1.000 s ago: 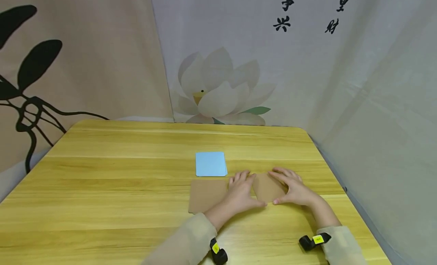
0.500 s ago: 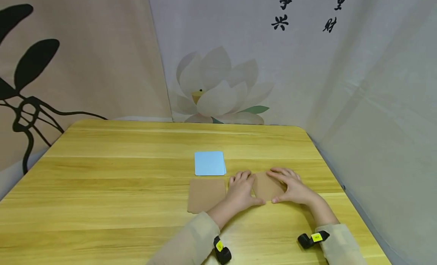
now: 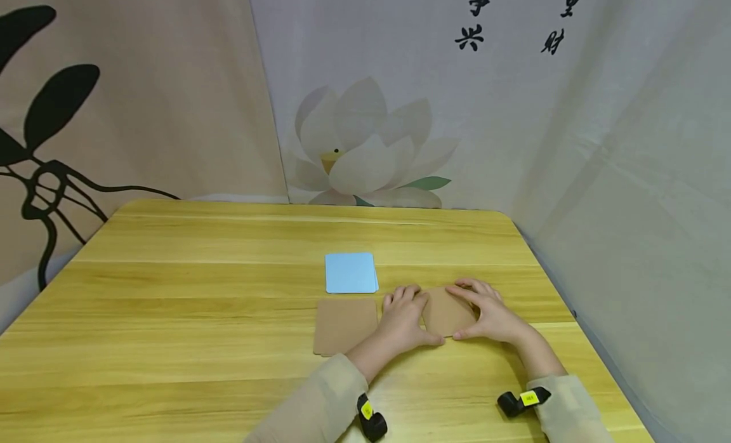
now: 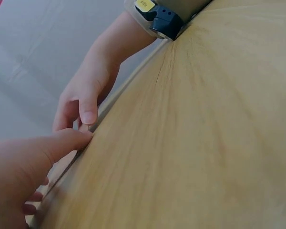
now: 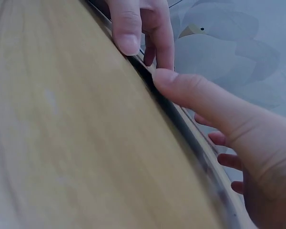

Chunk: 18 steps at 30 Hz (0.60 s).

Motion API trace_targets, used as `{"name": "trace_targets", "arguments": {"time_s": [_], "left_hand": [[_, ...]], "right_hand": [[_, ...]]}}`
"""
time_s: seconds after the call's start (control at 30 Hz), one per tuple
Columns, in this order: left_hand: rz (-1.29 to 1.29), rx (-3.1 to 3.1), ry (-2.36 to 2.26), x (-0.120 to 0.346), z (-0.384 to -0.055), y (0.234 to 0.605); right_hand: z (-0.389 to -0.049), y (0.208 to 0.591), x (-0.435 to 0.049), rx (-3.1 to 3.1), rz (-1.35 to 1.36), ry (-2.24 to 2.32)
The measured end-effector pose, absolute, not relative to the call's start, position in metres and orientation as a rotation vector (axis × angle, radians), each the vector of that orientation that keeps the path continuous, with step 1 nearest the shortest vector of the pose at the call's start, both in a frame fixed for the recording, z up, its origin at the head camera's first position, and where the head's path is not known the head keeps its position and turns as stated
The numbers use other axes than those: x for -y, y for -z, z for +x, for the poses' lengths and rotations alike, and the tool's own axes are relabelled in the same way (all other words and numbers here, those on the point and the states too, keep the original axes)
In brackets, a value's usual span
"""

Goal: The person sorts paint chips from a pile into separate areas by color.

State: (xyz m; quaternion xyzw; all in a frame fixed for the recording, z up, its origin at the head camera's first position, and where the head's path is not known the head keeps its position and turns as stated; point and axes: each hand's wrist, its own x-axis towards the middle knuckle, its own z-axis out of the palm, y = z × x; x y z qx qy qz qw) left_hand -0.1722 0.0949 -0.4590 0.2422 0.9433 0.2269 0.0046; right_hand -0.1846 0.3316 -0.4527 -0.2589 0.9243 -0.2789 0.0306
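A brown square card (image 3: 448, 311) lies turned slightly askew between both hands at the right of the table. My left hand (image 3: 402, 322) holds its left side, index fingertip at the far corner and thumb at the near one. From the right, my right hand (image 3: 488, 313) grips the card with its thumb at the near edge and its index finger at the far edge. In the right wrist view, the left thumb (image 5: 128, 43) and the right thumb (image 5: 166, 78) are close together along the near edge, above a dark shadow.
Left of the left hand lies another brown square piece (image 3: 344, 327), with a second edge peeking out below it. Behind it sits a small pile of light blue cards (image 3: 351, 273). The wooden table (image 3: 171, 341) ends at a cloth backdrop (image 3: 628, 145).
The head view has shifted slightly. Both hands stay at the brown card, with the right thumb moving a little left along the near edge and the left forearm a little right.
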Motion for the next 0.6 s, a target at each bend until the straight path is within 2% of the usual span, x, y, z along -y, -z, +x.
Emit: {"name": "trace_targets", "arguments": {"time_s": [0.6], "left_hand": [[0.852, -2.974, -0.797, -0.074, -0.171, 0.452]], "right_hand": [[-0.177, 0.442, -0.311, -2.878, -0.829, 0.864]]}}
